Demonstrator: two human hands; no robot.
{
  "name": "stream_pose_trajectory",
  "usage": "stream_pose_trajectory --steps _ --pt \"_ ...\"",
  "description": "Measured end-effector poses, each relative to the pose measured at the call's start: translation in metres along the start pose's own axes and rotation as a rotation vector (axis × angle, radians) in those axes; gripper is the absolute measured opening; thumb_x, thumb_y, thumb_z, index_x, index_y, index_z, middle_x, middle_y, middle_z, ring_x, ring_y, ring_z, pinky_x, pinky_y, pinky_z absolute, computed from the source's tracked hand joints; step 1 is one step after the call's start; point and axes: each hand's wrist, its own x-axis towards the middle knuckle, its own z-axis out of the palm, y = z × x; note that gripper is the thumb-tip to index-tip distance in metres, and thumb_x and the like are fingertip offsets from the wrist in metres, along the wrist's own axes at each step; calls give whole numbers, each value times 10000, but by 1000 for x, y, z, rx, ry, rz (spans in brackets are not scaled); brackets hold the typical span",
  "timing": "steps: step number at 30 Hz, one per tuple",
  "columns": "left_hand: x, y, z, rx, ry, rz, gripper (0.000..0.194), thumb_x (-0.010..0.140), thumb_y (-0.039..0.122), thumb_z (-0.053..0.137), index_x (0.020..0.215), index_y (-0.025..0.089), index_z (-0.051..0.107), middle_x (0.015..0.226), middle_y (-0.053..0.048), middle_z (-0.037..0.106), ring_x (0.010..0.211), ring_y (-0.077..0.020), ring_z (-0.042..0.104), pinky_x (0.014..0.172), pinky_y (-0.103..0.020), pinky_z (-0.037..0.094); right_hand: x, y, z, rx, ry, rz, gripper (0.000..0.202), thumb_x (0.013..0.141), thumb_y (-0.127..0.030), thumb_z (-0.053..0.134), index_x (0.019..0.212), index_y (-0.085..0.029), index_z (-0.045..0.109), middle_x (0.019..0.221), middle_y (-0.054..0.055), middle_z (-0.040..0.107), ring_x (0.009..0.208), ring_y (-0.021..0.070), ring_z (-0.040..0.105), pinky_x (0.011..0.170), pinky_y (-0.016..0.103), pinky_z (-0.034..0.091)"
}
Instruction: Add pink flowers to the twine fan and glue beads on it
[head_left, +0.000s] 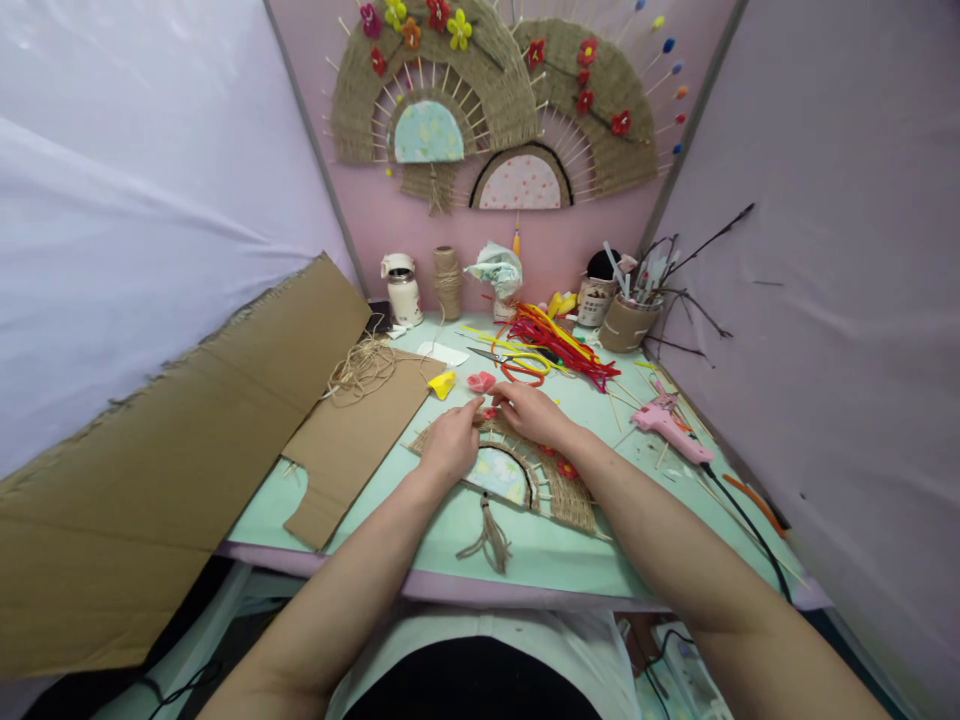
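A half-round fan (574,495) woven from twine over thin sticks lies on the table in front of me. It carries red flowers (567,469), a pale floral half-disc (499,474) and a twine tassel (491,540). My left hand (451,440) is closed over the fan's upper left, thumb and fingertips together. Just across from it, my right hand (527,410) is pinched over the top edge. A small red flower (489,412) shows between the two sets of fingertips; what each hand grips is hidden. Beyond them lie a pinkish-red flower (481,382) and a yellow piece (442,385).
Scissors (491,355) and red and yellow pipe cleaners (562,340) lie behind my hands. A pink glue gun (671,430) with a black cord rests at right. Cardboard (367,440) and loose twine (364,370) are at left. A bottle (403,295) and twine spool (447,285) stand behind.
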Motion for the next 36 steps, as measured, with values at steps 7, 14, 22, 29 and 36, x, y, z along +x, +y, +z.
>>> stream_pose_trajectory --steps 7,14,22,29,36 --pt "1 -3 3 2 -1 41 536 777 61 424 1303 130 504 1109 -116 684 1091 -221 592 982 -373 437 0 0 1 -16 -28 14 324 837 -86 450 1105 -175 608 1006 73 692 887 178 624 736 259 425" --pt "1 -5 6 -14 -9 64 544 761 55 441 1294 142 510 1130 -104 681 1101 -207 596 986 -368 446 0 0 1 -28 -28 17 311 864 -115 436 1111 -175 615 1085 82 686 965 192 624 794 280 435" --pt "2 -6 5 -8 24 32 527 771 72 436 1288 139 516 1154 -100 673 1097 -213 597 973 -363 456 0 0 0 -28 -38 22 305 867 -122 443 1115 -180 610 1100 74 682 990 189 616 813 277 433" --pt "1 -4 5 -31 11 94 529 760 61 437 1273 148 531 1140 -91 680 1078 -201 610 980 -356 454 0 0 0 -48 -43 44 313 869 -129 434 1123 -181 608 1073 74 687 954 175 618 783 257 422" --pt "1 -3 5 -47 1 57 528 771 74 427 1288 135 518 1176 -108 667 1115 -219 598 987 -376 452 -1 -4 -6 -256 -72 21 271 866 -219 467 1073 -196 641 928 70 693 855 188 620 701 256 380"
